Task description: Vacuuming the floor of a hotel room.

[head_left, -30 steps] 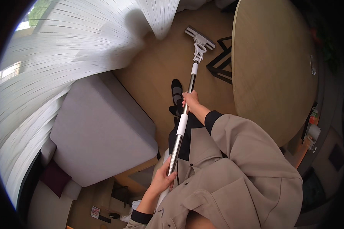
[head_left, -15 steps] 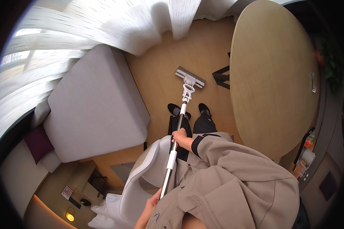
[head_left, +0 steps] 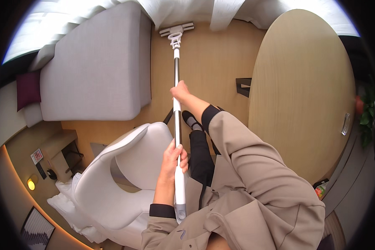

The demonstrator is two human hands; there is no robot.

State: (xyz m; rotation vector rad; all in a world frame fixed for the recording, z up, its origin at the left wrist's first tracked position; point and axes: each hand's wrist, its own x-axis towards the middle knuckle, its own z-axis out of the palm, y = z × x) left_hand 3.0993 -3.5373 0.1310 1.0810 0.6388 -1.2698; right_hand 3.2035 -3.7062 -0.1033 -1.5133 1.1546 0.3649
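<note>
A sponge mop with a white and metallic pole (head_left: 177, 129) stretches away from my body across the wood floor. Its flat mop head (head_left: 177, 30) lies at the far end of the floor, close to the hem of the white curtain (head_left: 162, 12). Partway along the pole, my right hand (head_left: 180, 91) is closed around a white section, arm extended. Nearer to me, my left hand (head_left: 170, 161) wraps the pole just above the white end grip, its thumb lying across the front.
A grey upholstered seat (head_left: 96, 62) with a purple cushion (head_left: 28, 89) stands at left. Close to my left arm is a white chair (head_left: 139, 162). An oval wooden table (head_left: 300, 104), with a dark leg (head_left: 243, 86), fills the right side. My shoe (head_left: 191, 121) shows below the right arm.
The mop head has moved forward and left, from mid-floor to the curtain. Both hands went forward with the pole, and the left hand has come fully into view.
</note>
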